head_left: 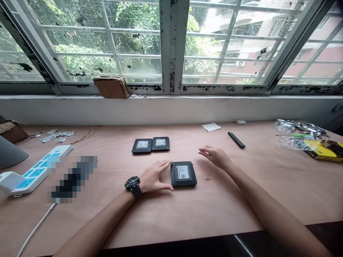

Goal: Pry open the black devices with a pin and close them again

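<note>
A black square device with a white label lies flat on the wooden table, in front of me. My left hand, with a black watch on the wrist, is at its left edge, thumb and fingers spread apart and holding nothing. To the upper right of the device, my right hand hovers over or rests near the table, its fingers loosely extended with nothing in them. Two similar black devices, one on the left and one on the right, lie side by side further back.
At left are a white power strip, a blurred dark object and small white pieces. A black bar and white paper lie back right. Plastic bags and a yellow box are far right.
</note>
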The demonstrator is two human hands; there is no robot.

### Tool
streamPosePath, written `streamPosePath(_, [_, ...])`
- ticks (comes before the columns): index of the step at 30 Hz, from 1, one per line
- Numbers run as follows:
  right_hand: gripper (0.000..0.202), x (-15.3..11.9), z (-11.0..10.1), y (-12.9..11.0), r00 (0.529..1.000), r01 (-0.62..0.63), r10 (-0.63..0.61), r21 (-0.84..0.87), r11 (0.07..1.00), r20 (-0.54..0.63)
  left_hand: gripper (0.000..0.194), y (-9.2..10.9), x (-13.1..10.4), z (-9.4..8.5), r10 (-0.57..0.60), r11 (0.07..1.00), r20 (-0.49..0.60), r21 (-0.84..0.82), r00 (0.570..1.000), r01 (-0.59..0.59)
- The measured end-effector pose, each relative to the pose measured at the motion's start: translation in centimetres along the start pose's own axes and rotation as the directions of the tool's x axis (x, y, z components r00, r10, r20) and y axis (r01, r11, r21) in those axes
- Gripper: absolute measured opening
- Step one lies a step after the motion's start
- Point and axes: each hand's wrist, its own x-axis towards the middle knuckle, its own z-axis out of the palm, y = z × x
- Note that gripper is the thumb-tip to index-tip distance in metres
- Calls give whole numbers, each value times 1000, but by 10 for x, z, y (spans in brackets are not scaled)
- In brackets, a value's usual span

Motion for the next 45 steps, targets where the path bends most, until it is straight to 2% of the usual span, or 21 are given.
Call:
streamPosePath(2, [27, -7, 7, 12, 997, -13, 20, -79, 997, 81, 125, 9, 8, 10, -5, 1000, 4, 15, 1000, 5])
streamPosePath(5, [27, -12, 18, 11, 998, 13, -5, -103, 995, 70, 130, 19, 17, 21, -25, 999, -6, 23, 1000, 26])
streamPosePath(8, [30, -13, 30, -9, 996, 37, -40, 46, 998, 81, 127, 24, 21, 24, -35, 999, -28, 18, 999, 35])
streamPosePath(11, [35, -16, 41, -32, 982, 3, -41, 204, 979, 184, 127, 25, 21, 23, -33, 999, -50, 21, 998, 34])
streamPosePath(15, [35, -17, 47, -43, 969, -104, 43, 243, 964, 243, 124, 23, 20, 23, -31, 999, -50, 14, 998, 31])
streamPosePath(19, [42, -5, 43, -44, 950, -152, 109, 130, 980, 292, 125, 20, 19, 25, -36, 999, -51, -7, 998, 35])
streamPosePath(23, [56, 10, 47, -49, 934, -87, 102, -59, 994, 341, 129, 18, 18, 27, -27, 1000, -63, 6, 998, 27])
streamPosePath(26, [64, 15, 57, -55, 952, -25, 78, -178, 984, 294, 131, 17, 18, 28, -33, 999, -63, 10, 998, 33])
streamPosePath(31, [69, 14, 69, -57, 950, -37, 94, -193, 981, 297, 139, 15, 19, 30, -54, 998, -72, -34, 996, 52])
streamPosePath(35, [63, 17, 64, -58, 935, -66, 100, -110, 992, 340, 156, 12, 19, 31, -80, 987, -89, -143, 993, 67])
streamPosePath(39, [56, 17, 50, -65, 946, -16, 1, 43, 999, 325, 161, 12, 19, 30, -94, 973, -73, -219, 993, 76])
streamPosePath(42, [49, 14, 37, -72, 924, -65, -20, 207, 976, 383, 161, 14, 21, 29, -80, 975, -81, -214, 994, 61])
streamPosePath(45, [41, 12, 22, -76, 905, -70, -83, 339, 938, 418, 158, 17, 17, 26, -79, 989, -84, -133, 993, 67])
